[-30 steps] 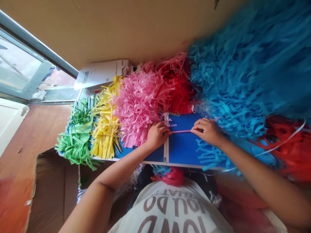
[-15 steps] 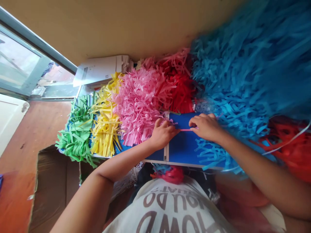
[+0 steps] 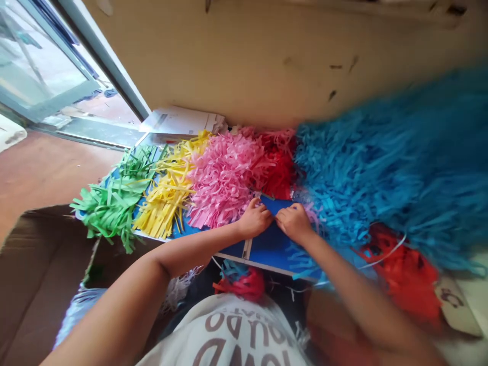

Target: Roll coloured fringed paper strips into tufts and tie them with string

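My left hand and my right hand meet fingertip to fingertip over the blue tabletop. Both have their fingers pinched closed. The thin pink strip that ran between them is now mostly hidden by the fingers. Just left of my left hand lies a fluffy heap of pink fringed strips. Red fringe sits behind the hands. Beside my right hand, light blue fringe spreads in a large pile, with some lilac strips at its near edge.
Yellow fringe and green fringe cover the table's left end. White papers are stacked against the wall. An open cardboard box stands at lower left. Red-orange strips lie at right, and a red and blue bundle is by my lap.
My hands have come together, closing the gap where the pink strip was stretched. The head view has shifted, showing more wall.
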The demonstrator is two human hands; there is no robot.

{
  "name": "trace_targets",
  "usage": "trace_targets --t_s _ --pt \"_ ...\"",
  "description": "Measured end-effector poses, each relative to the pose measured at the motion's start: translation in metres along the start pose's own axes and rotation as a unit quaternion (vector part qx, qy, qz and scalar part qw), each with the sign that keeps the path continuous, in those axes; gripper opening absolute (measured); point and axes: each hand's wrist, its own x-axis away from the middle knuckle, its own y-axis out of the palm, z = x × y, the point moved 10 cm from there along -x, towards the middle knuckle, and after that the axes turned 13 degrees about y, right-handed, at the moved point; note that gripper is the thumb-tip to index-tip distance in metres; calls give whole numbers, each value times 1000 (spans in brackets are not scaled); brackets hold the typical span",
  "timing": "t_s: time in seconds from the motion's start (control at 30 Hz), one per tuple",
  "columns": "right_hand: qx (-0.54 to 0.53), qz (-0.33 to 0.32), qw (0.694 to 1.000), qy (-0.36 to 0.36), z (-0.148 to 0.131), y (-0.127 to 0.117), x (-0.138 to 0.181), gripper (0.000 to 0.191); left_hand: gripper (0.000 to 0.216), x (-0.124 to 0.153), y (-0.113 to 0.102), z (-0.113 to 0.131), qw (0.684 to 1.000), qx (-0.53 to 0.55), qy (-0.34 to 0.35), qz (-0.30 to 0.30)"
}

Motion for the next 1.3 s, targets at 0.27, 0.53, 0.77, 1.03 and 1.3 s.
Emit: trace_targets --t_s 0.27,0.53,0.77,1.03,1.3 --pt "-485 -209 838 136 -17 -51 14 49 25 12 -126 11 988 -24 81 131" --pt "-685 -162 685 189 -42 -57 31 36 17 26 -174 26 964 41 44 260" --pt "-760 11 583 286 -36 -35 62 30 14 53 -166 22 898 184 -151 369" --pt "-754 33 581 304 -34 -26 61 26 16 53 -153 21 896 229 -168 342" --pt "-725 114 614 291 -40 -26 42 22 13 61 -129 6 877 223 -215 368"
